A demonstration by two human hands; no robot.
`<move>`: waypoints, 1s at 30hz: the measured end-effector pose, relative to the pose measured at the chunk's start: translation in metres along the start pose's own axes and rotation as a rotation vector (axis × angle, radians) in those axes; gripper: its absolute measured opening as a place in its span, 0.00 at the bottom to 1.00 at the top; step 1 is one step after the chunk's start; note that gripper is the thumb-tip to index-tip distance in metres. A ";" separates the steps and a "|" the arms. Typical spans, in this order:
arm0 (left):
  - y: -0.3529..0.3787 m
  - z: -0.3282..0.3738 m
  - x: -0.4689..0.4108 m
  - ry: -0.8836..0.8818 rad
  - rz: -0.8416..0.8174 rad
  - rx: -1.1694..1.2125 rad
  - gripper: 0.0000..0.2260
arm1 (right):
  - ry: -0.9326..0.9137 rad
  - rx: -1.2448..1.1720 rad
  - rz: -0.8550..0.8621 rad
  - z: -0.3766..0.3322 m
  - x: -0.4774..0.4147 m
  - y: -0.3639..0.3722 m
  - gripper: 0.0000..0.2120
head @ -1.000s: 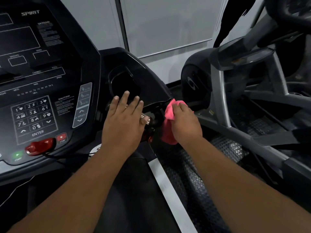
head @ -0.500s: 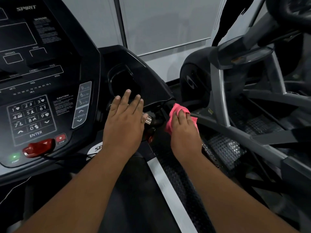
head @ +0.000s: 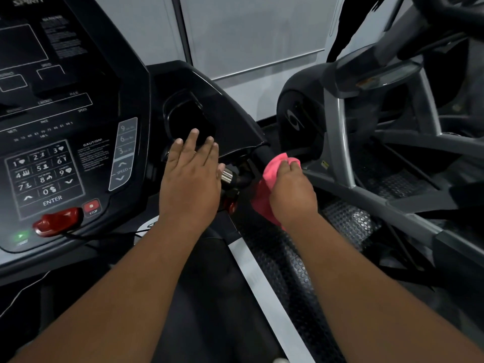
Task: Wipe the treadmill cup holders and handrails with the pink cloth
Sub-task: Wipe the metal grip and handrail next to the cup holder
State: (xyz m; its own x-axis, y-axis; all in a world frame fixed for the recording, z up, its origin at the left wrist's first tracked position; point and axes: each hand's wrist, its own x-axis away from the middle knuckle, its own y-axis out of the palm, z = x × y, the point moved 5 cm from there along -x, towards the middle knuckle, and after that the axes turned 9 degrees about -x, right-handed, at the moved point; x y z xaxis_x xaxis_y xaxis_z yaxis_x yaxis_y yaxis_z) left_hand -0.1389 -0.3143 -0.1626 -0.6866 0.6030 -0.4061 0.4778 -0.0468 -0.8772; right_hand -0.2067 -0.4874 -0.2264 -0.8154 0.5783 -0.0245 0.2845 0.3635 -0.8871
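The right hand [head: 292, 192] is closed around a bunched pink cloth [head: 269, 184], pressing it against the black handrail [head: 263, 154] where the rail leaves the right edge of the treadmill console. The fingers curl over the top of the cloth, and a fold of pink hangs below the palm on the inner side. The left hand [head: 190, 183] lies flat and spread, palm down, holding nothing; its fingertips [head: 194, 134] reach the near rim of the cup holder [head: 188, 119], a dark, deep pocket to the right of the keypad [head: 43, 176]. The thumb sits beside a small metal knob [head: 227, 176]. Whether the palm presses on the console beneath it cannot be told. A red safety key [head: 57, 221] sits at the lower left of the console.
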 end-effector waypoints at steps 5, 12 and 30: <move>-0.001 0.001 0.000 -0.009 -0.010 -0.007 0.22 | -0.110 0.131 0.021 0.001 0.025 0.011 0.36; -0.002 0.002 0.000 -0.027 -0.018 0.002 0.22 | -0.090 0.040 -0.060 -0.003 -0.008 0.008 0.35; -0.001 0.001 0.000 -0.009 -0.010 -0.007 0.22 | -0.093 0.143 -0.021 0.006 0.016 0.012 0.37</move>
State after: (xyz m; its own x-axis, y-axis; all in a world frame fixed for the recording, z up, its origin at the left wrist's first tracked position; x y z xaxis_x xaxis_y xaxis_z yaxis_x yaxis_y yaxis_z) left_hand -0.1398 -0.3150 -0.1622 -0.6963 0.5960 -0.3999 0.4746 -0.0357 -0.8795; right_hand -0.2200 -0.4783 -0.2400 -0.8653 0.4995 -0.0416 0.1974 0.2633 -0.9443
